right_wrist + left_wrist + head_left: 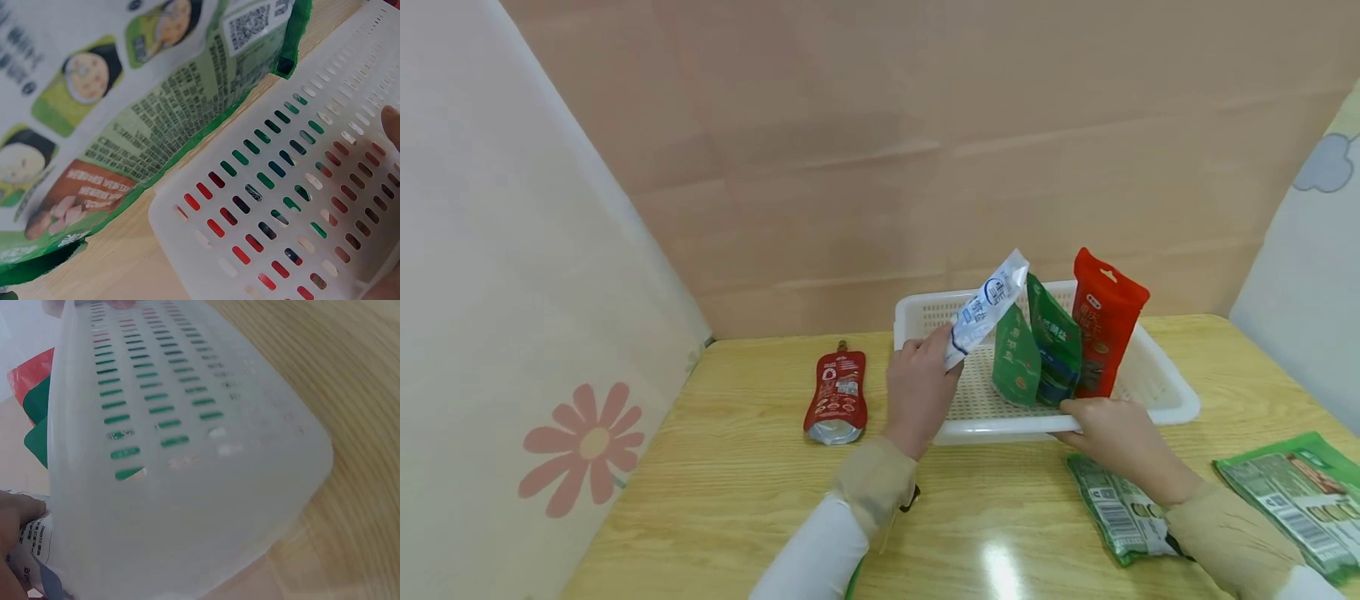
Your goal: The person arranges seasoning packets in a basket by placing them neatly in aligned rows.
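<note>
My left hand grips a slim white packet with blue print by its lower end, tilted over the left part of a white plastic basket. With its fingers at the basket's front rim, my right hand holds that edge. Two green packets and a red packet stand upright inside the basket. In the left wrist view, the printed back of the white packet shows beside the basket wall. Only part of the right hand appears in the right wrist view.
A red spout pouch lies on the wooden table left of the basket. Two green-edged bags lie at the right, one partly under my right arm, the other near the frame edge. A brown covering rises behind.
</note>
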The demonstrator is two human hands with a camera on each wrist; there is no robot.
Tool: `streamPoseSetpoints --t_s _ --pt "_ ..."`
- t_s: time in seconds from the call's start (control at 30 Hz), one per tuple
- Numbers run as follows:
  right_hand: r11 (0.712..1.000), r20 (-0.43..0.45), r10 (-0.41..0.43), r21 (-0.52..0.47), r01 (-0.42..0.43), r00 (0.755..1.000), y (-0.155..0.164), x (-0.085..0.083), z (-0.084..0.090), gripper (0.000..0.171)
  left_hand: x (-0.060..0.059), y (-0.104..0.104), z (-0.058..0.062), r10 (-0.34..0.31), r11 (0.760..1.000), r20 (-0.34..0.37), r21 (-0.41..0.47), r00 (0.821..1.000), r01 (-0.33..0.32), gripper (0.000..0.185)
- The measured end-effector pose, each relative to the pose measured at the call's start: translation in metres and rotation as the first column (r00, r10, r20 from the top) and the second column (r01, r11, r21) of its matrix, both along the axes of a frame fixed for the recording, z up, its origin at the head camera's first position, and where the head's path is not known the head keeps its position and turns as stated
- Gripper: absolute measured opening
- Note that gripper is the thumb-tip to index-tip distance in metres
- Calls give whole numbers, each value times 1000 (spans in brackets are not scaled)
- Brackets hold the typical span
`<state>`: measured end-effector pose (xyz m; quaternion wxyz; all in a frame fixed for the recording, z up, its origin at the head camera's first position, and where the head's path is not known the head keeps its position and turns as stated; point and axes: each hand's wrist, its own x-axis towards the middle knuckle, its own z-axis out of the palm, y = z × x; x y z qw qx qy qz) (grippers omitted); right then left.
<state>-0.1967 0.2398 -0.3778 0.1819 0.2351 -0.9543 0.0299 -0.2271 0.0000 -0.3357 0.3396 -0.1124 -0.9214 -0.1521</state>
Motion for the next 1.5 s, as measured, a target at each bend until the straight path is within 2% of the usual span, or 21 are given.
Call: streamPoseSetpoints --t_s 0.13,0.27,0.4,0.6,0.8,0.87,1.03,1.13,1.23,1.33,1.43,1.5 --pt "1000 1 -2 3 2 1000 -1 -1 0 30 -5 6 0 -31 988 124 154 992 12 39" --pt "1000 12 -7 3 7 1000 -2 -1 1 30 -10 8 -2 -65 953 233 302 970 -9 38" --pt "1000 13 -3 1 3 1000 -4 0 1 30 -13 8 -5 -58 933 307 355 950 -58 38" --pt "1000 -14 10 1 -10 1000 -4 -1 1 33 -16 12 -9 -42 906 338 409 940 -107 32" --pt "1000 -18 16 -12 -16 1000 -2 0 1 31 -20 18 -12 -80 864 360 490 930 -115 28" --pt "1000 -12 11 -16 -11 1000 -1 0 1 30 -20 19 -12 -75 870 353 480 933 -111 29" --pt "1000 -10 5 -18 -5 1000 0 0 1 29 -24 21 -12 -26 908 319 405 947 -112 32" --pt "1000 -25 0 -13 0 1000 0 0 0 30 -26 24 -10 -29 903 336 412 941 -119 31" --pt "1000 -33 -1 -12 1 999 1 0 0 32 -28 27 -8 -44 884 379 446 924 -140 33" --pt "1000 -27 -2 -4 2 1000 0 0 -1 33 -30 29 -8 -81 844 413 512 907 -158 35" --pt "1000 -8 -6 -1 6 1000 0 -1 -1 33 -29 31 -8 -125 799 422 579 898 -161 33" --pt "1000 3 -7 -3 7 1000 0 -1 -1 32 -29 31 -9 -142 783 418 602 897 -157 32"
